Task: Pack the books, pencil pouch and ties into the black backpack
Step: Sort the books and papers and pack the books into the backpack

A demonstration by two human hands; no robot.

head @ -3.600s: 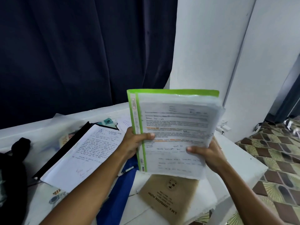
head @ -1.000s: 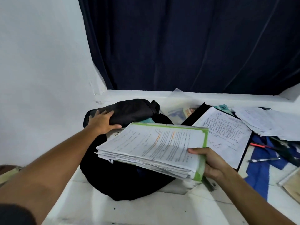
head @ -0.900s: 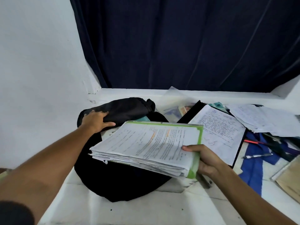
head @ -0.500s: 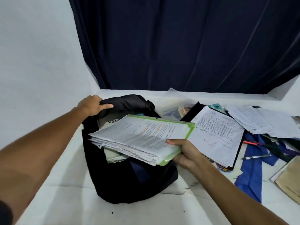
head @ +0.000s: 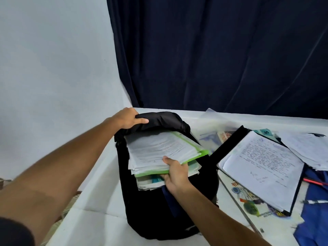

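The black backpack [head: 156, 213] stands upright on the white table, its mouth facing me. My left hand [head: 128, 118] grips the top flap and holds it up. My right hand [head: 174, 172] grips the near edge of a green folder [head: 159, 150] thick with printed sheets, which lies partway inside the bag's mouth on top of other books [head: 150, 181]. An open black binder [head: 262, 164] with a handwritten page lies to the right. Blue cloth [head: 314, 226], perhaps a tie, lies at the far right.
Loose handwritten papers [head: 305, 148] and a red pen [head: 315, 181] lie on the table [head: 95, 226] at right. A colourful printed book [head: 248, 201] sits under the binder. A dark curtain hangs behind, a white wall stands at left.
The view swung from the right side of the table to the backpack. My left hand raised the flap and stood the bag up; my right hand pushed the green folder into its mouth.
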